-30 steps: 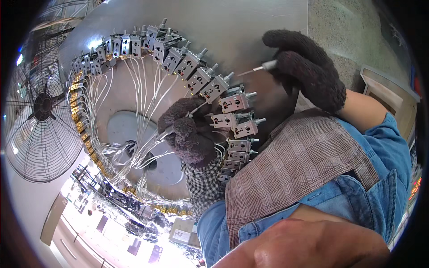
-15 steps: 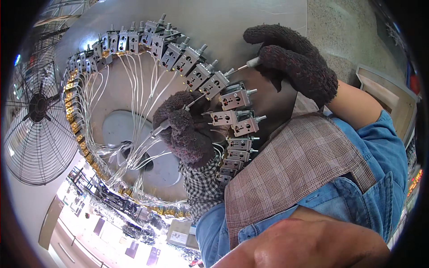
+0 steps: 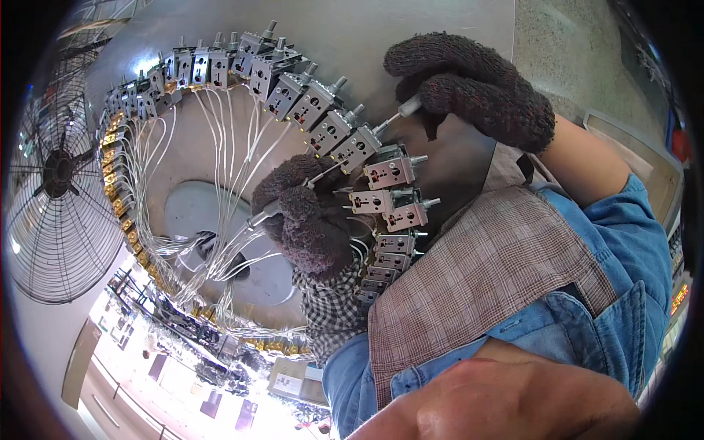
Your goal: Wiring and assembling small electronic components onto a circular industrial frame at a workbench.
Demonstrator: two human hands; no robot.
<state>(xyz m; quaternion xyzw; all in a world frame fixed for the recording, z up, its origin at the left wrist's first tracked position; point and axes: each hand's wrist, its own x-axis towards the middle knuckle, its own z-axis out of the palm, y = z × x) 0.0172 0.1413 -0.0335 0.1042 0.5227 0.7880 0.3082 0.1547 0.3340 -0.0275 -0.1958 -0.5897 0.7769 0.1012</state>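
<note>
Dark knitted gloves cover both hands. The right hand (image 3: 477, 92) is closed around a slim metal tool (image 3: 400, 111), its tip at one grey block (image 3: 358, 149) of the ring of wired blocks; the left hand (image 3: 308, 220) is curled, pinching a white wire (image 3: 253, 218) inside the ring. The step looks like fastening that block — next, likely steady tool pressure on it.

Gloved right hand (image 3: 469, 92) grips a tool (image 3: 392, 121) at the valve ring (image 3: 323, 128); left hand (image 3: 308, 220) pinches white wires (image 3: 220, 220).
</note>
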